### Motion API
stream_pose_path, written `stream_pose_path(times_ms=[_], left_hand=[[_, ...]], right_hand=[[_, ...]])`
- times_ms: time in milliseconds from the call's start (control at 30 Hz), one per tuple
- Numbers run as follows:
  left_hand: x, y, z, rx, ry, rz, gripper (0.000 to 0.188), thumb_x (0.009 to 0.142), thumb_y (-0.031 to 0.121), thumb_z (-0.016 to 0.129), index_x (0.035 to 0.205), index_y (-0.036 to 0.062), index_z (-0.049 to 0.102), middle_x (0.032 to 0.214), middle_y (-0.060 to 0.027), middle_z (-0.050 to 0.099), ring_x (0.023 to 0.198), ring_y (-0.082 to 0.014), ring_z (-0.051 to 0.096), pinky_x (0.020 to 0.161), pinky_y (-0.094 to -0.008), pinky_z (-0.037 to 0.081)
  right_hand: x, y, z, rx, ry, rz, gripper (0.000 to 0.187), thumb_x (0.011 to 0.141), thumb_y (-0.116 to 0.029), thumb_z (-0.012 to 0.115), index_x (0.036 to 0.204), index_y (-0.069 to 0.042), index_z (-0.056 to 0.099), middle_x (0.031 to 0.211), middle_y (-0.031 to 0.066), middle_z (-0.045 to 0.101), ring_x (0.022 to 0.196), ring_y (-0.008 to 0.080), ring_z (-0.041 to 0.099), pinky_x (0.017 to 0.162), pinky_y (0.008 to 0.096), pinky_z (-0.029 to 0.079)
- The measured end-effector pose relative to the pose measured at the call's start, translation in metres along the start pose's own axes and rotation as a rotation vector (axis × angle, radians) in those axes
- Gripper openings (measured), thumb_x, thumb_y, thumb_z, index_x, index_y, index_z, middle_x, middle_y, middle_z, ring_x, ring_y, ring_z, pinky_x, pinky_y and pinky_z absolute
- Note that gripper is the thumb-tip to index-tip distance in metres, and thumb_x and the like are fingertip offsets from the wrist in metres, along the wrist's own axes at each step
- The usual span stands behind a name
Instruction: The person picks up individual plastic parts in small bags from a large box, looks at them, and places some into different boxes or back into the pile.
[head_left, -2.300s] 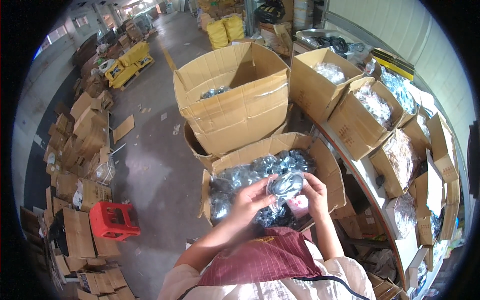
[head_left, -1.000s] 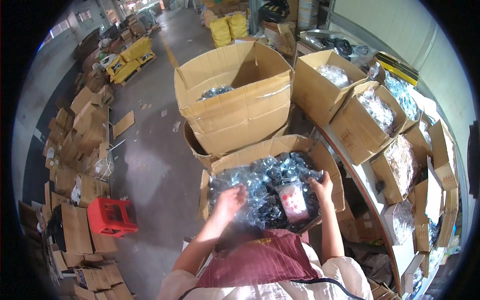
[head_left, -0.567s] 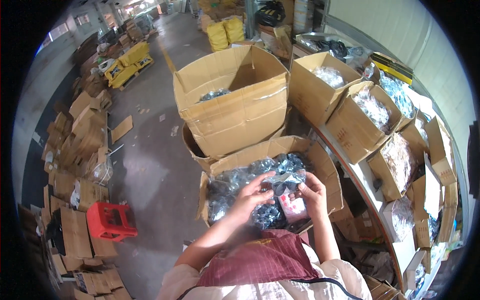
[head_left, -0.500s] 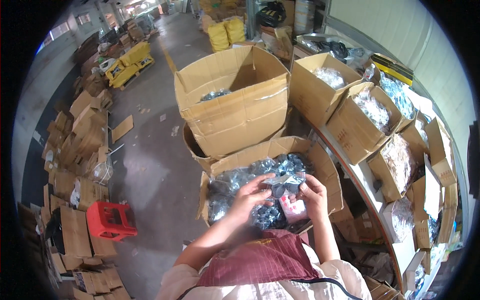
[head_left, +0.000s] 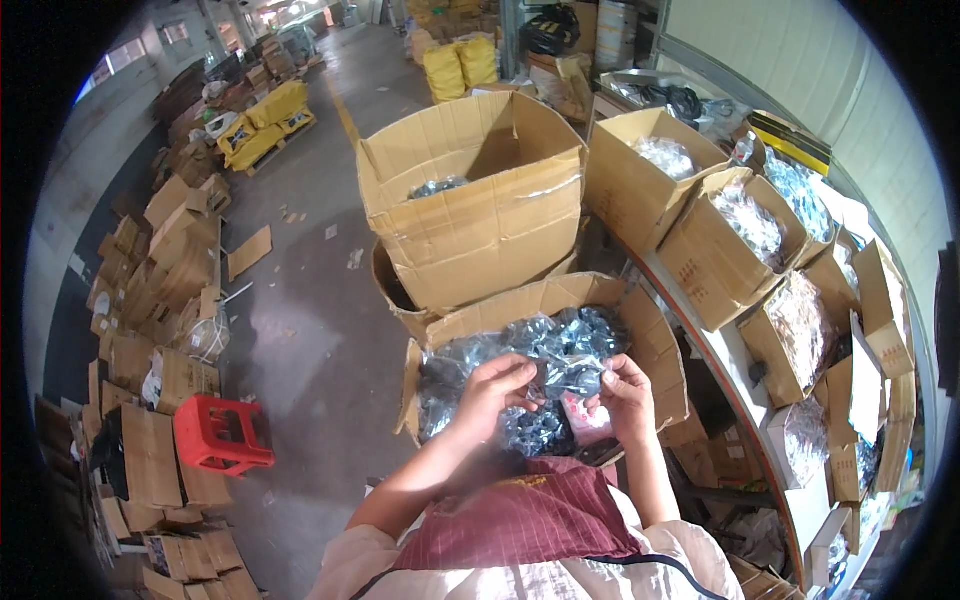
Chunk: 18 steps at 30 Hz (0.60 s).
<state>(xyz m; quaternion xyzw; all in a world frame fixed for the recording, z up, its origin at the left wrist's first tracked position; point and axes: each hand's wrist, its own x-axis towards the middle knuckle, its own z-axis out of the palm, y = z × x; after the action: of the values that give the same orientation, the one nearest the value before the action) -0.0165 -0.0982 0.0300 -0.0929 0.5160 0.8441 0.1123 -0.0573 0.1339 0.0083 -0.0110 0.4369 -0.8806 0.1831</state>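
The left hand (head_left: 492, 392) and right hand (head_left: 630, 397) grip 1 shiny packet (head_left: 572, 379); it looks slippery, so a weak pinch may drop it into the carton (head_left: 657, 345).

Hard light whitens the cream cloth sleeves (head_left: 690, 552) and glints off the crinkled clear plastic bags (head_left: 585, 328); shadow dims the smooth grey floor (head_left: 310, 410). Edges bow toward a black rim, and the distant brown cardboard boxes (head_left: 272, 58) seem slightly blurred.

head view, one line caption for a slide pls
Left hand and right hand hold a clear bag over an open cardboard box of bagged dark items.
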Motion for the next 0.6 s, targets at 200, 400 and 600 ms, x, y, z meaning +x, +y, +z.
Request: stream_pose_path(times_ms=[200, 400, 600], left_hand=[[0.000, 0.003, 0.004, -0.013, -0.077, -0.027, 0.029, 0.092, 0.015, 0.064, 0.115, -0.0021, 0.060, 0.098, -0.0094, 0.066, 0.081, -0.0200, 0.068, 0.069, -0.0274, 0.056], [0.001, 0.004, 0.007, 0.053, -0.130, 0.020, 0.044, 0.088, 0.004, 0.065, 0.129, -0.0050, 0.054, 0.106, -0.0126, 0.066, 0.086, -0.0204, 0.068, 0.074, -0.0293, 0.057], [0.002, 0.003, 0.008, -0.014, -0.164, -0.014, 0.040, 0.093, 0.010, 0.058, 0.130, -0.0041, 0.051, 0.108, -0.0150, 0.065, 0.091, -0.0249, 0.069, 0.078, -0.0331, 0.057]], right_hand=[[0.003, 0.003, -0.004, 0.023, 0.041, 0.017, 0.009, 0.092, -0.010, 0.060, 0.096, -0.003, 0.056, 0.078, 0.0091, 0.065, 0.057, 0.0196, 0.064, 0.051, 0.0303, 0.052], [0.009, 0.011, -0.009, 0.150, 0.083, 0.086, 0.008, 0.094, -0.011, 0.059, 0.095, -0.004, 0.055, 0.076, 0.0085, 0.064, 0.057, 0.0194, 0.066, 0.051, 0.0285, 0.053], [0.007, 0.011, -0.003, 0.213, 0.074, 0.120, 0.010, 0.096, -0.013, 0.057, 0.100, -0.004, 0.054, 0.081, 0.0081, 0.064, 0.061, 0.0185, 0.066, 0.054, 0.0298, 0.054]])
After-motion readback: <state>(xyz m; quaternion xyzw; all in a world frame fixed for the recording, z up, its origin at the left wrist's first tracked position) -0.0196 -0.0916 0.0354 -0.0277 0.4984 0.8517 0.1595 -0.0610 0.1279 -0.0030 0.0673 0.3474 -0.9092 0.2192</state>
